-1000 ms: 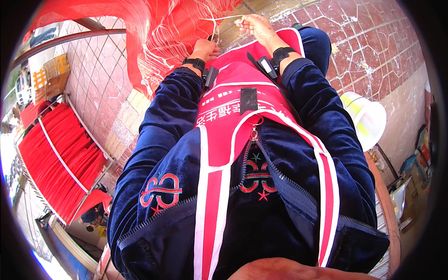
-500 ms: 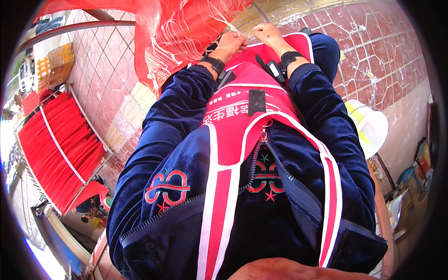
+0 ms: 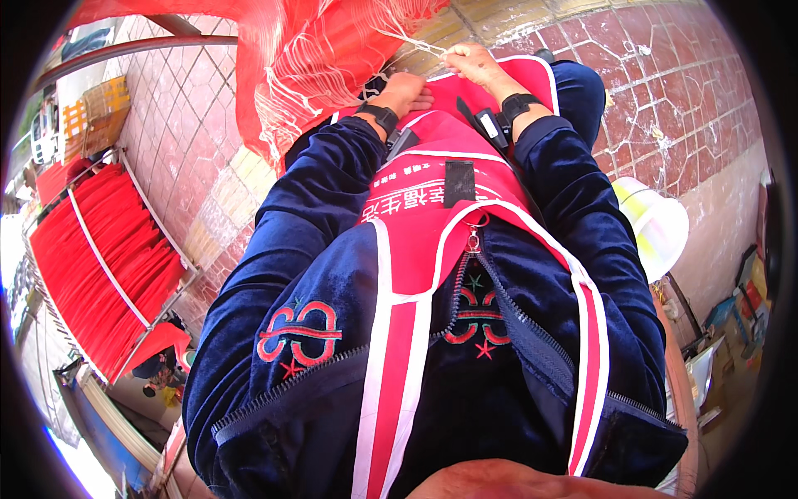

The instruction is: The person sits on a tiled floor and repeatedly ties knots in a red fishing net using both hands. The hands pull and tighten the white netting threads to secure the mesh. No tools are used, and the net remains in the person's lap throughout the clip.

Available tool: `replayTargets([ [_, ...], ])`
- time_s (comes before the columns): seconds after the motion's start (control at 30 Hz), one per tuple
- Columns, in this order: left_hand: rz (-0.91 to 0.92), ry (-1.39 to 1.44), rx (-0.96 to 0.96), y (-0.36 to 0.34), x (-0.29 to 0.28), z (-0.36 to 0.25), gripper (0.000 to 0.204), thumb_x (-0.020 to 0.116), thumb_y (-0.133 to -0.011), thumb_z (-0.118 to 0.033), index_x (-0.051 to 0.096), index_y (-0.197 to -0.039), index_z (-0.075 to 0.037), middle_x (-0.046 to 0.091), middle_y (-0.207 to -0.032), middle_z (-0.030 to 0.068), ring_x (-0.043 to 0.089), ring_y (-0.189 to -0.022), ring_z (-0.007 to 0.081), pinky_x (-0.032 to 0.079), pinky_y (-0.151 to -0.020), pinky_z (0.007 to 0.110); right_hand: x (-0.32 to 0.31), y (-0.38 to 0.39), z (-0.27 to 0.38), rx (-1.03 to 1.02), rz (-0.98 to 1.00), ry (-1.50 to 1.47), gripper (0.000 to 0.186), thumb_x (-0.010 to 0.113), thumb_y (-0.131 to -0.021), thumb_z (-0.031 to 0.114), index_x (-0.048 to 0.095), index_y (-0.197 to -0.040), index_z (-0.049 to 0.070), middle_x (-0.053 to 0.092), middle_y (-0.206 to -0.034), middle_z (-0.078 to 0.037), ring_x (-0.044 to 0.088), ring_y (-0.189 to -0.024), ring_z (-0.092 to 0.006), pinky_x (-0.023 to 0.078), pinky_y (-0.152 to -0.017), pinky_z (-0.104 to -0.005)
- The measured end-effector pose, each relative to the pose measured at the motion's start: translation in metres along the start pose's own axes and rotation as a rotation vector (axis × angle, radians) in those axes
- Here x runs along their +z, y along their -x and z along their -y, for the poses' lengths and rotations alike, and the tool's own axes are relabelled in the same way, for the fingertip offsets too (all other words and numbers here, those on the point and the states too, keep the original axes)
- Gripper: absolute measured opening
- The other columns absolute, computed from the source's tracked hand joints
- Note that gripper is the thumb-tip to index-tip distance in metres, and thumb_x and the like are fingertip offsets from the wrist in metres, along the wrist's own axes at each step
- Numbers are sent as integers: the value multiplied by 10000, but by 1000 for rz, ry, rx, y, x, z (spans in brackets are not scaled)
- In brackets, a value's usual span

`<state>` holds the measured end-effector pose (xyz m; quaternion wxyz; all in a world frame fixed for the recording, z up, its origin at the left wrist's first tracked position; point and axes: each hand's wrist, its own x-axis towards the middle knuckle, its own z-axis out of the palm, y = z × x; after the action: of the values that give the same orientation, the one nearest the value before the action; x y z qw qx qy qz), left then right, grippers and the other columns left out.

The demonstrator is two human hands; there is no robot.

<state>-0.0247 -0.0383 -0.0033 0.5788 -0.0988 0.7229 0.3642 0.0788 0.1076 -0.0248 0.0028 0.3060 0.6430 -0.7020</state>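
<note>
A red cloth (image 3: 274,58) with long white fringe threads (image 3: 312,83) hangs at the top, in front of me and to the left. My right hand (image 3: 474,64) is closed in a pinch on a strand of the white fringe, drawn taut to the right from the cloth. On my lap, just below the fringe, rests my left hand (image 3: 406,93). Its fingers lie stretched over the red apron (image 3: 432,137) and no thread shows in them. Dark bands circle both wrists.
A metal bar (image 3: 137,48) runs beside the hanging cloth. To my left a rack (image 3: 158,212) carries packed red cloth (image 3: 108,258), with cardboard boxes (image 3: 106,112) beyond it. A white bucket (image 3: 657,229) stands at my right, on patterned red paving (image 3: 665,100).
My left hand has dropped a little from the fringe, and its fingers have straightened onto the apron. The right hand has moved slightly left and now holds the strand.
</note>
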Motion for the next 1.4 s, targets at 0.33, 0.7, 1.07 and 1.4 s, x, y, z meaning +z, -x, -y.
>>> replayTargets([
  [0.33, -184, 60, 14, -20, -26, 1, 248, 478, -895, -174, 504, -1104, -42, 551, -984, 134, 606, -884, 308, 550, -685, 374, -7, 2, 7, 16, -43, -288, 267, 618, -839, 256, 651, -988, 36, 633, -914, -23, 574, -866, -108, 463, -751, -238],
  [0.7, 276, 453, 194, -18, 6, -17, 197, 541, -871, -219, 589, -966, -53, 593, -1054, 94, 527, -1062, 241, 410, -932, 431, -8, 1, -1, 239, 114, -486, 216, 586, -861, 234, 640, -976, 60, 629, -920, -26, 585, -883, -123, 479, -775, -257],
  [1.07, 280, 422, 138, -17, 5, -24, 170, 550, -871, -192, 558, -981, -63, 594, -940, 67, 560, -948, 220, 438, -892, 413, -9, 6, 6, 278, 226, -553, 281, 591, -858, 283, 621, -1029, 63, 627, -966, -73, 596, -955, -169, 484, -823, -278],
  [1.4, -120, -195, 131, -27, -4, -13, 123, 550, -790, -115, 610, -820, -13, 632, -771, 78, 619, -657, 175, 512, -565, 315, -8, 6, 10, 201, 66, -344, 269, 585, -867, 290, 621, -1041, 87, 623, -999, -45, 584, -904, -134, 482, -811, -272],
])
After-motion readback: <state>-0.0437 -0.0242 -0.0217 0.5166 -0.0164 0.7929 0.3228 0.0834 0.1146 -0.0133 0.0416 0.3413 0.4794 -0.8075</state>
